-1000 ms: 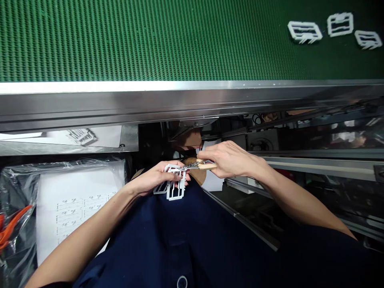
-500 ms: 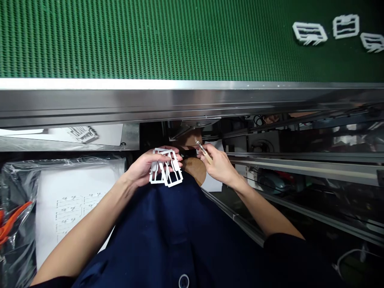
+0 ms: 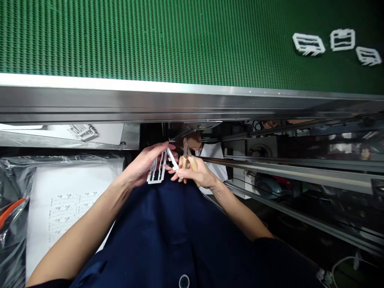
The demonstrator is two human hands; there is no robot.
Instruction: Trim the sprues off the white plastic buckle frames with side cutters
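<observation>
My left hand [image 3: 139, 165] is closed on a white plastic frame [image 3: 156, 180] in front of my dark blue shirt. A second white plastic frame [image 3: 172, 158], seen nearly edge-on, is tilted between my two hands. Its upper end is at my left fingertips, and my right thumb and fingers pinch its lower end. My right hand [image 3: 204, 174] also holds nippers [image 3: 193, 163] with tan handles. Their jaws point up and away from me, with the handles spread apart. Part of the left-hand frame is hidden by my fingers.
Ahead runs a green conveyor belt [image 3: 150, 40] with a metal edge [image 3: 150, 96]. Several white frames [image 3: 309, 44] lie at its far right. A printed sheet [image 3: 75, 180] and an orange-handled tool [image 3: 12, 212] under clear plastic are at left. Metal rails [image 3: 285, 170] cross the right side.
My right hand has moved left to meet my left hand and now pinches one frame. The two overlapping frames are now apart and tilted. The nippers have turned, with their handles spread.
</observation>
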